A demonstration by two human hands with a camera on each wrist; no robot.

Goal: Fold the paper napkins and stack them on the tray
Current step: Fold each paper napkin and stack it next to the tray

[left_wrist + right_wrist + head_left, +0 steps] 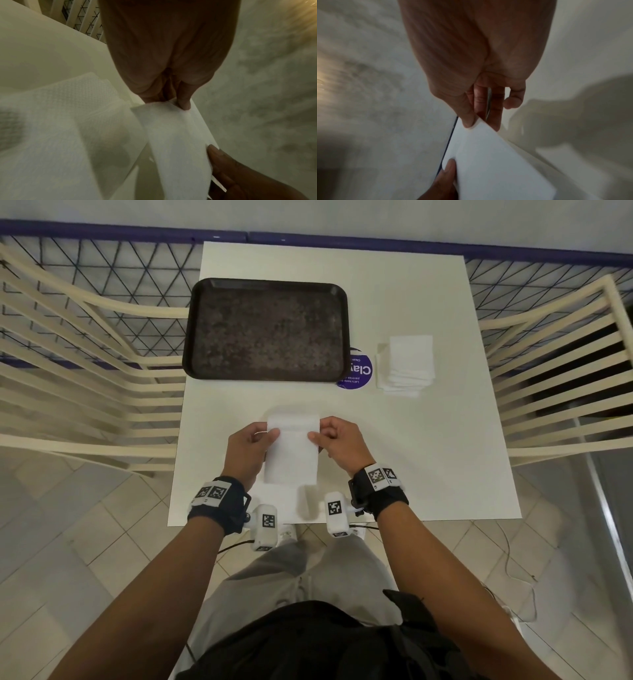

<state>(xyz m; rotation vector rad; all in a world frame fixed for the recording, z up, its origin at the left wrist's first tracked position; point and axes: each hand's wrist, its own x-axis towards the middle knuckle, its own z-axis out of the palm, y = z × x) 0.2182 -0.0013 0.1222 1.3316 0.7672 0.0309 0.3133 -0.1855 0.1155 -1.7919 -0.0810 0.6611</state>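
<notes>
A white paper napkin (292, 451) is held over the near middle of the white bench (428, 440), between the two hands. Its long axis runs near to far, with the far end curled over in a soft fold and the near end hanging toward the bench edge. It looks like a plain white rectangle with a fine embossed weave, visible in the left wrist view (173, 129).

The left hand (245, 448) pinches the napkin's left edge near the far end, thumb on top. The right hand (339, 441) pinches the right edge opposite it, thumb and fingers closed on the paper; the right wrist view shows that thumb pressed on a corner (469, 121).

The dark brown tray (265, 328) sits on the far left part of the bench, its long side running left to right. To its right lies a stack of white napkins (406, 364), slightly fanned, and a round purple sticker (358, 371) shows between the tray and the stack.
</notes>
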